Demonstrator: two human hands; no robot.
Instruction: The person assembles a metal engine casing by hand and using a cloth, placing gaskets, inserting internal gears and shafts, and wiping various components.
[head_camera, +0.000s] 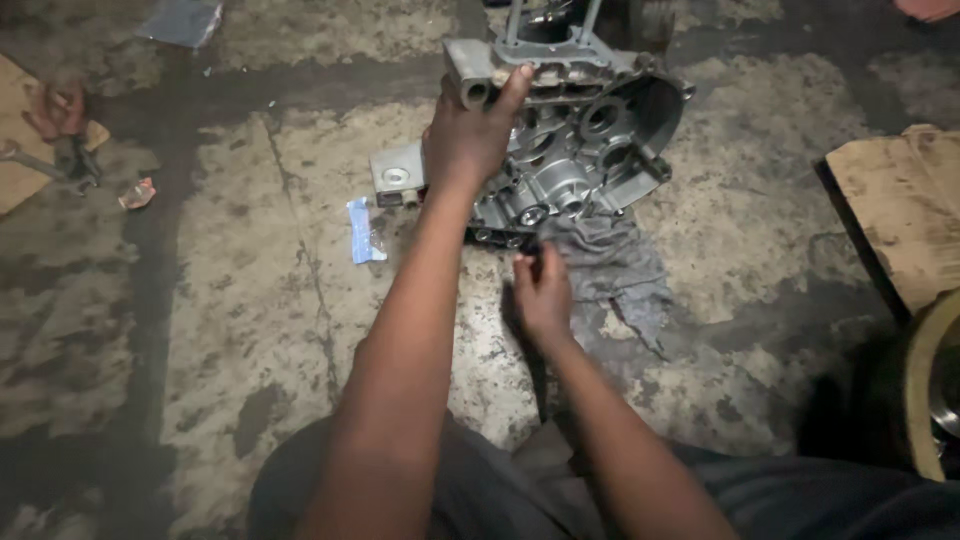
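The engine case (580, 140) is cast metal, dull grey and matt, with rough outer walls and smoother machined bores; the rag (620, 270) under it, at its 6 o'clock, is limp grey cloth, stained. The floor (240, 300) is rough, pitted concrete blotched with dark oil. At the case's 9 o'clock a wrapper (364, 232) looks like glossy blue plastic, and at 3 o'clock the cardboard (900, 210) is matt brown and scuffed.
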